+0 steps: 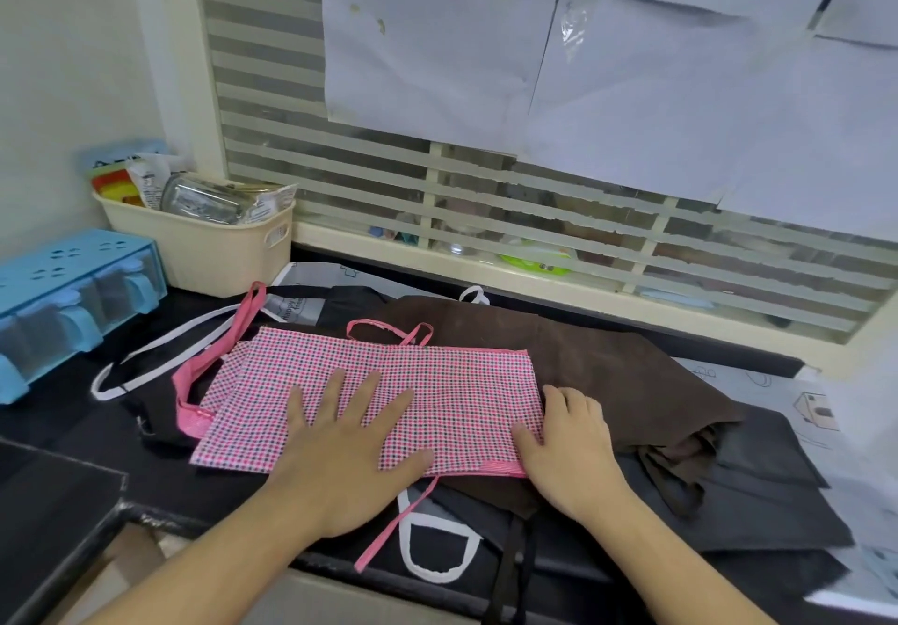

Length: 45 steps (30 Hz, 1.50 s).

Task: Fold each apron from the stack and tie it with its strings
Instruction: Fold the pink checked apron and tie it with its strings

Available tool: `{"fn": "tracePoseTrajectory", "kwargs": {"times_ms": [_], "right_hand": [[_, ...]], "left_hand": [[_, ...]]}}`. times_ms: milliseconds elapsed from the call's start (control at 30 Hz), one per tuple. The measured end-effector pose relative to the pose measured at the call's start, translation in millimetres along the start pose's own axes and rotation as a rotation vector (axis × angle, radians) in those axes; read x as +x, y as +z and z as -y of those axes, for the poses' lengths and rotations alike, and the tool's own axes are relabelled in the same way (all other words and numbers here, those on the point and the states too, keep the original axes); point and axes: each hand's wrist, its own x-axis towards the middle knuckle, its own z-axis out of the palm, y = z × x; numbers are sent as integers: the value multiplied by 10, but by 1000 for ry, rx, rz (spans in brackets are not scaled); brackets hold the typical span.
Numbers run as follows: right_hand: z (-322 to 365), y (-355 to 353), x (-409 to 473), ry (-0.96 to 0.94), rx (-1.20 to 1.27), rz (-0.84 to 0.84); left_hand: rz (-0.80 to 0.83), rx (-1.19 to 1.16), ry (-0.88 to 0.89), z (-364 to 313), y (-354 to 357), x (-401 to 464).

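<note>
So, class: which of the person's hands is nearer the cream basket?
Left. The left hand lies flat on the pink checked apron, below and right of the cream basket; the right hand sits at the apron's right edge, farther away.

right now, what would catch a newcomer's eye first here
The pink checked apron stands out, folded flat on a brown apron in the middle of the dark counter. The left hand lies spread on it and the right hand is at its right edge. A blue container and a cream basket sit at far left.
</note>
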Motion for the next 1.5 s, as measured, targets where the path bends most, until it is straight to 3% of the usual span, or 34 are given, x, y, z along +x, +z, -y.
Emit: {"fn": "tracePoseTrajectory", "kwargs": {"times_ms": [300,467,633,867,1000,1067,1133,1233,1333,1500], "right_hand": [[158,-509,19,310,718,355],[87,-669,-173,291,894,263],[-165,-801,-413,324,1030,166],[-750,-990,-642,396,945,23],[-877,-919,-739,490,1236,-55],[-841,-814,-782,521,1382,-20],[-769,-714,-813,516,1356,44],[-680,-637,-803,473,1252,17],[-602,-684,-772,416,1201,-133],[-207,-783,-843,155,1023,-221]], "left_hand": [[-20,-77,28,-30,-95,-68],[-318,-279,175,-276,-152,-271],[-390,-413,338,-731,-228,-230],[-166,-403,292,-1132,-197,-3],[-119,-221,285,-1275,-163,2],[-78,-125,283,-1314,-149,0],[-16,-56,266,-1345,-150,0],[77,-23,218,-1376,-191,38],[163,-10,197,-1351,-270,140],[249,-5,198,-1341,-417,262]]}}
